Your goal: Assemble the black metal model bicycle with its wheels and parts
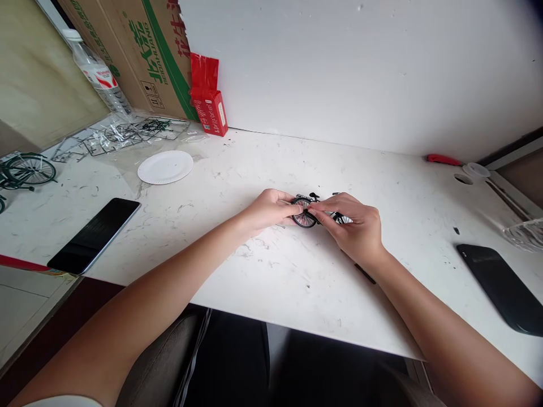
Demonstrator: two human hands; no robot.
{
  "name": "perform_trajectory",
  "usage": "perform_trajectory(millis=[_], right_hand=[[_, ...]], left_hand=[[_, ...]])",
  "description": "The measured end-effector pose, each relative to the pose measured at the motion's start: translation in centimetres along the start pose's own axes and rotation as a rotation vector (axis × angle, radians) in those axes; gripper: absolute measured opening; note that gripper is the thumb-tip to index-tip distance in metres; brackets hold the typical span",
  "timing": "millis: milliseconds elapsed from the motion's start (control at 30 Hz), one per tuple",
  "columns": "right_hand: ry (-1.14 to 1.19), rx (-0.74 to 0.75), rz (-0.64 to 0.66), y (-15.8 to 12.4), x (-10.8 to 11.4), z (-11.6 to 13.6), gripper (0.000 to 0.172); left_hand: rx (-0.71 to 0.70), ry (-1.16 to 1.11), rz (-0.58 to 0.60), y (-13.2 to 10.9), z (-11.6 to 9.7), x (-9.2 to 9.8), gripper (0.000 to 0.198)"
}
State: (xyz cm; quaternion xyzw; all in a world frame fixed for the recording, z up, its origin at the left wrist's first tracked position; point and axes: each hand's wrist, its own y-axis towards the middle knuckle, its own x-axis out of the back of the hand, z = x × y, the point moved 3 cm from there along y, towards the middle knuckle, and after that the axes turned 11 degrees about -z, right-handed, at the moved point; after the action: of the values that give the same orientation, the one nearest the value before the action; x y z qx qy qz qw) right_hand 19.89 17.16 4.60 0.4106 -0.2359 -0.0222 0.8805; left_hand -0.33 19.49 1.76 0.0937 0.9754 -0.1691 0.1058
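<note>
A small black model bicycle (304, 219) is between my two hands, just above or on the white table. My left hand (274, 210) grips its wheel at the left, thumb and fingers closed on it. With thumb and fingertips pinched together, my right hand (354, 221) holds the model near the hub of that same wheel. The saddle (314, 195) sticks up between the hands. Behind my right fingers the second wheel (341, 219) shows only in part. Whether a tiny piece sits in the right pinch, I cannot make out.
A white paper plate (165, 167) lies at the left, before plastic part frames (127, 135) and a bottle (99, 73). A phone (95, 234) rests front left, a black case-like object (503, 288) at right. Another model bicycle (29, 169) stands far left. A red packet (209, 107) leans by the cardboard.
</note>
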Motion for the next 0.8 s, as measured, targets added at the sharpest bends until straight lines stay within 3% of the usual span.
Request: perform_trajectory(millis=[267,667,800], right_hand=[[-0.024,-0.041,-0.036,-0.1,-0.2,0.0,0.009],[-0.093,0.005,-0.076,0.2,0.1,-0.4,0.013],[-0.100,0.008,-0.056,0.3,0.2,-0.4,0.019]], left_hand=[[-0.034,0.005,-0.049,-0.8,-0.6,-0.6,0.032],[-0.076,-0.073,-0.050,-1.5,-1.3,-1.2,0.035],[-0.098,-0.140,-0.026,-1.2,-1.4,-1.1,0.026]])
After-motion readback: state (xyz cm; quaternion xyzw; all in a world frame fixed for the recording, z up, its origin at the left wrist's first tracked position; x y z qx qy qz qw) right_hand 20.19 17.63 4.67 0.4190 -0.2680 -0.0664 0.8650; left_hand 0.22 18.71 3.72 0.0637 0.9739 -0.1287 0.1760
